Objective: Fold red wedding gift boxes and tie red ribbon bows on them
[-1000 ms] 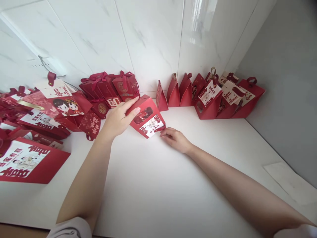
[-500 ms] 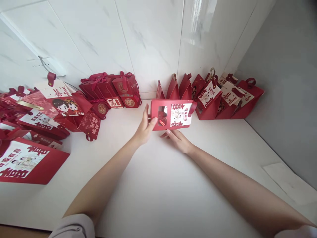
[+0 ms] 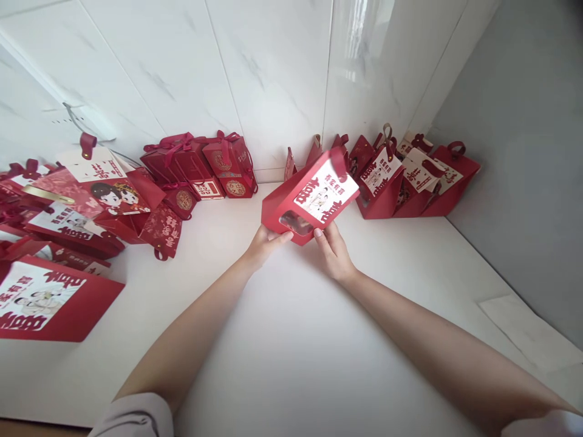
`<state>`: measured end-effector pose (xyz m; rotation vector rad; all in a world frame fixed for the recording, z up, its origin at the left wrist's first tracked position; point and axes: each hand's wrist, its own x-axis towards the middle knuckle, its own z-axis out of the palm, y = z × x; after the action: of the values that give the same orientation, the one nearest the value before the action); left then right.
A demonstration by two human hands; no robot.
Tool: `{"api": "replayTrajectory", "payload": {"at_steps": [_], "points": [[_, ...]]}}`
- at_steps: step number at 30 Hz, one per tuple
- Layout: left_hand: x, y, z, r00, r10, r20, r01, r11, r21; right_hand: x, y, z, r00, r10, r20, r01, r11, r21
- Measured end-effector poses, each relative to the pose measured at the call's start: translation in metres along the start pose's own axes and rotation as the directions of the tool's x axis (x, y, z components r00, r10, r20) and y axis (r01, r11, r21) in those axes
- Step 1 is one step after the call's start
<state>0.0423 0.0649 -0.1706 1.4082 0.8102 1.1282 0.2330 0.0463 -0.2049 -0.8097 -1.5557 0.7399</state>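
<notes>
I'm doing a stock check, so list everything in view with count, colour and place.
Held gift box: one, red with white label, tilted, centre
Ribboned boxes: at least four, dark red, back, left of centre
Triangular gift boxes: three visible, mainly red, partly hidden behind the held gift box
Handled gift boxes: several overlapping, red with white labels, back right
Clustered gift boxes: many overlapping, red, pink and white, left side
Tabletop: one, white, beneath the boxes
Flat sheet: one, whitish, right side
Tiled wall: one, white with grey veining, back
Panel: one, grey, right
Sleeves: two, pale, bottom corners
Forearms: two, bare, foreground
Left grip: one, bare, held gift box's left end
Right grip: one, bare, its lower edge
</notes>
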Motion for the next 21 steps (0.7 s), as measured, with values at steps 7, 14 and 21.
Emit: {"api": "replayTrajectory", "payload": {"at_steps": [7, 14, 21], "points": [[0.006, -0.020, -0.032, 0.982, -0.102, -0.157, 0.089, 0.992, -0.087, 0.000, 0.003, -0.001, 0.996, -0.031, -0.089, 0.022, 0.995, -0.094], [0.010, -0.024, -0.029, 0.977, 0.137, -0.163, -0.123, 0.988, 0.092, 0.000, 0.002, 0.001, 0.997, -0.051, -0.064, 0.042, 0.989, -0.139], [0.006, -0.031, -0.020, 0.962, 0.124, -0.242, -0.067, 0.971, 0.230, 0.001, 0.007, 0.001, 0.990, 0.113, -0.083, -0.111, 0.994, 0.023]]}}
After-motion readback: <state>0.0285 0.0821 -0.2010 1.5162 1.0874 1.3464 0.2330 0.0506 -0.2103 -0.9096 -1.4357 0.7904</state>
